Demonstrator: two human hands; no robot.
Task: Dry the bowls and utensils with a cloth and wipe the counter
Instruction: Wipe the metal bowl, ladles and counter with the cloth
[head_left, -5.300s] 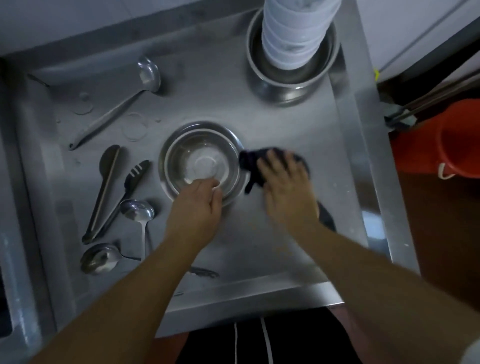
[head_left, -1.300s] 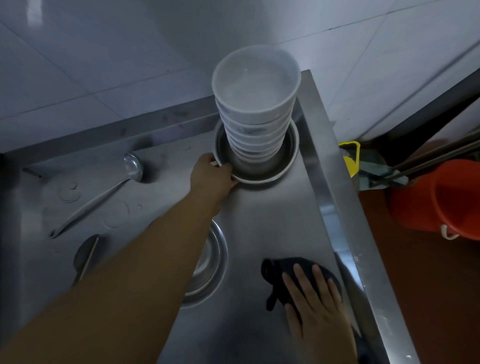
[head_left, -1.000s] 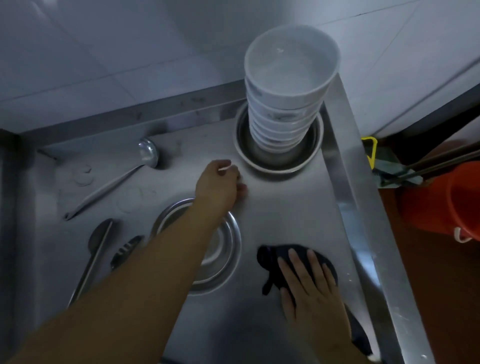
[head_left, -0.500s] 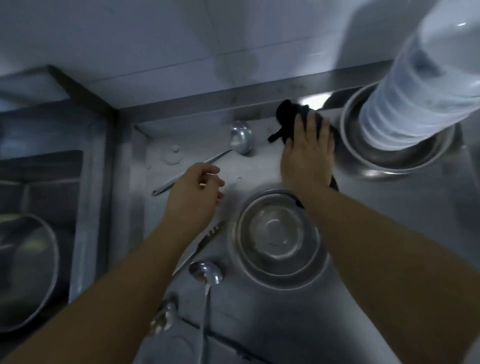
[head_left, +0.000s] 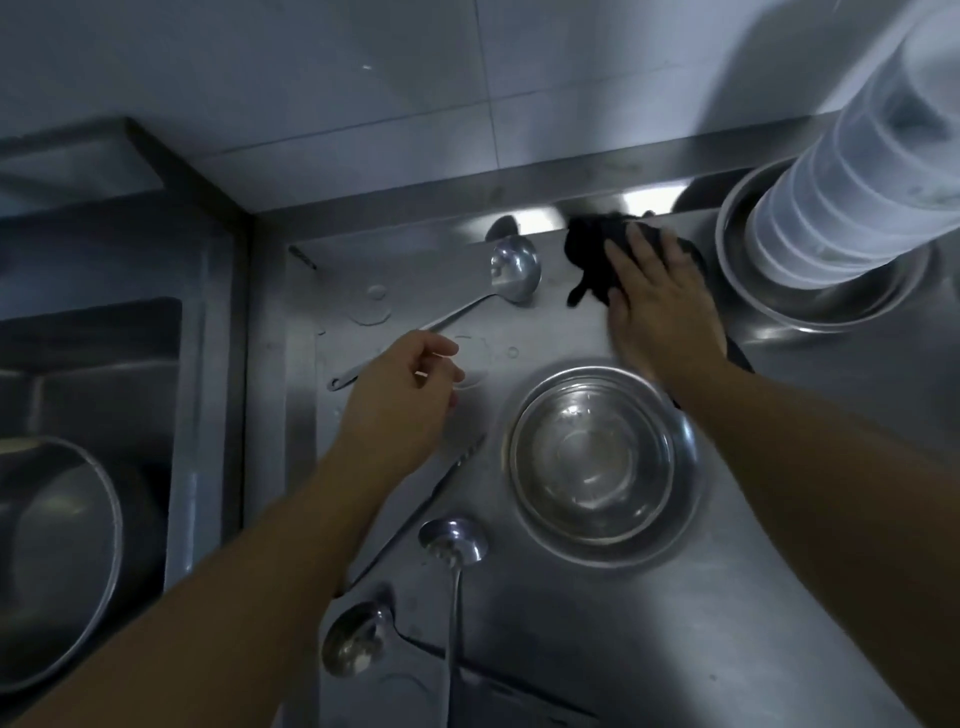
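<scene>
Dark cloth (head_left: 597, 260) under flat right hand (head_left: 657, 306), left hand (head_left: 402, 395) hovering, loosely curled

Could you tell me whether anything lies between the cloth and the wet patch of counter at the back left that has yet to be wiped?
Yes: the ladle lies just left of the cloth under the right hand, its handle running diagonally across the puddles. The left hand hovers over the handle's end.

Two steel bowls (head_left: 592, 457) (head_left: 810, 296) on the bench (head_left: 675, 623), one white bowl stack (head_left: 852, 197), one ladle (head_left: 511, 267), two spoons (head_left: 453, 540) (head_left: 353, 644), one dark cloth (head_left: 592, 254).
</scene>
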